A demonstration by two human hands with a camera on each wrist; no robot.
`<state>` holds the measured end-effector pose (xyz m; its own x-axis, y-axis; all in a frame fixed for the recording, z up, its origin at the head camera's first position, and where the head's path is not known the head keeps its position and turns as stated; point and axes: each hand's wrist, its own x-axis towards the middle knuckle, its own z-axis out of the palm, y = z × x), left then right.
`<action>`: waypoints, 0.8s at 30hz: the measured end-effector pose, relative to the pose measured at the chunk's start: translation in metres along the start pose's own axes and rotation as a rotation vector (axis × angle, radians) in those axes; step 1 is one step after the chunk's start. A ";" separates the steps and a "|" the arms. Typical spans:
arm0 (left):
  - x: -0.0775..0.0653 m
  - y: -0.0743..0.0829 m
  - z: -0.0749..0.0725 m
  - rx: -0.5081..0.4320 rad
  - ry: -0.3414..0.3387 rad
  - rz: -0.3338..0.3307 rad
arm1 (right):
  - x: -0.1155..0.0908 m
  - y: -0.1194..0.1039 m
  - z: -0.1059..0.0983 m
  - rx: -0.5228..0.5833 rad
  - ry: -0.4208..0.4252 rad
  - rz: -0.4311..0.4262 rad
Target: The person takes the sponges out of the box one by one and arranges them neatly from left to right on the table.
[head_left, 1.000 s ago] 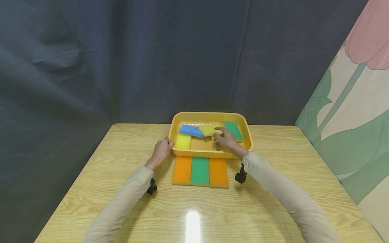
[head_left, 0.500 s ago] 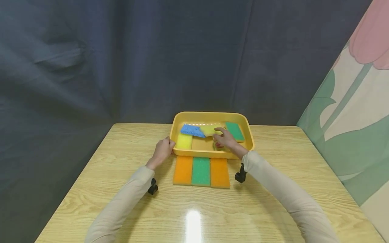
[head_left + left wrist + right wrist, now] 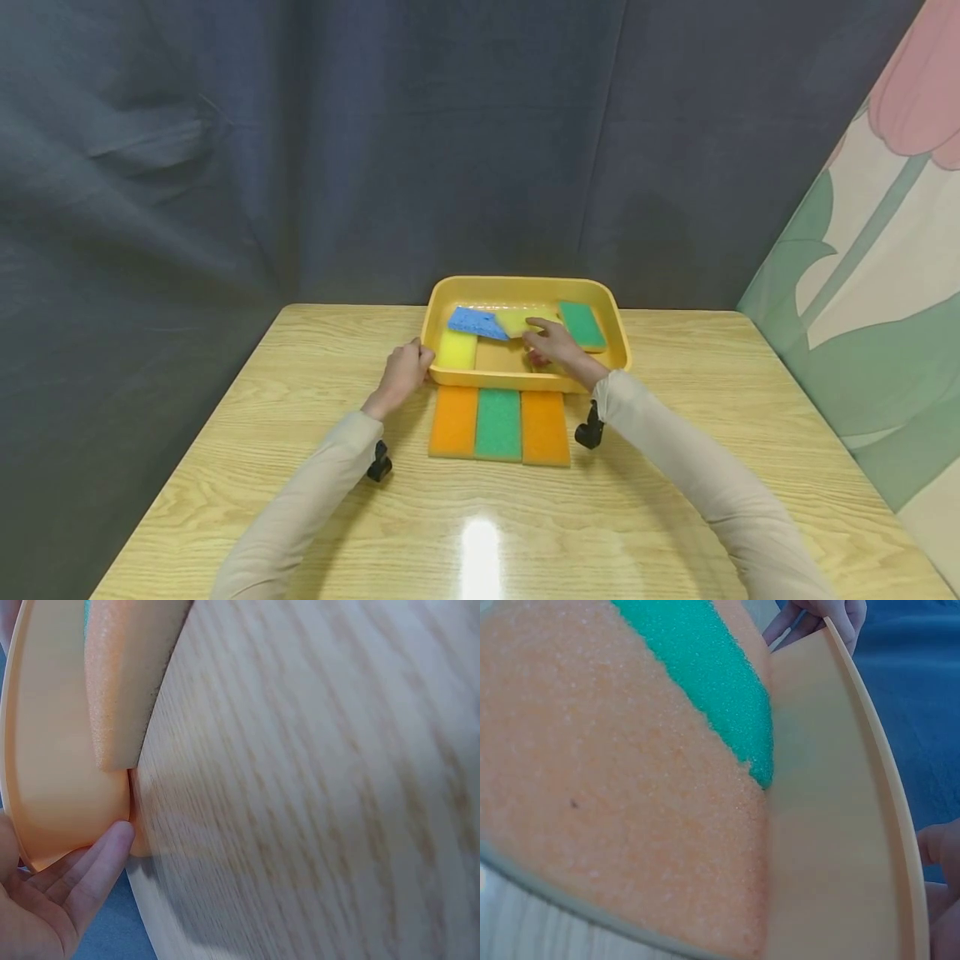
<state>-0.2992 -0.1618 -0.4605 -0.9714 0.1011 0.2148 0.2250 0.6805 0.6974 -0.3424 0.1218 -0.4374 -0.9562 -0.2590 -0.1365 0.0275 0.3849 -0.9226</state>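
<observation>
A yellow rectangular tray [image 3: 525, 383] stands at the back of the table. My left hand [image 3: 402, 372] grips its front left corner; in the left wrist view the fingers [image 3: 109, 851] lie against the outer wall and the thumb is near the rim. My right hand [image 3: 557, 347] reaches over the front wall into the tray, its index finger over a pale yellow sponge [image 3: 512, 322]. Its palm side is hidden, and I cannot tell whether it holds anything. A blue sponge [image 3: 477, 322], a bright yellow sponge [image 3: 456, 350] and a green sponge [image 3: 582, 326] also lie in the tray.
Side by side against the tray's front lie an orange sponge [image 3: 453, 422], a green scouring sponge [image 3: 498, 425] and a second orange sponge [image 3: 545, 429]. Behind the wooden table [image 3: 480, 508] hangs a dark curtain [image 3: 450, 150]. A flower-patterned wall [image 3: 885, 308] is at the right.
My right hand has shifted slightly left within the tray. The left hand keeps its hold on the corner. The whole scene drifts slightly rightward in the head view.
</observation>
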 end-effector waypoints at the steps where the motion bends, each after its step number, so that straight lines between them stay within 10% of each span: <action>1: 0.000 0.000 0.000 0.000 0.000 0.001 | 0.000 0.000 0.000 0.003 0.010 -0.001; 24: -0.001 0.001 0.000 -0.001 -0.005 -0.002 | -0.007 -0.002 -0.004 0.011 0.193 -0.026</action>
<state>-0.2983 -0.1612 -0.4600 -0.9723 0.1029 0.2099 0.2228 0.6798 0.6987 -0.3370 0.1267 -0.4335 -0.9947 -0.0938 -0.0414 0.0037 0.3704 -0.9289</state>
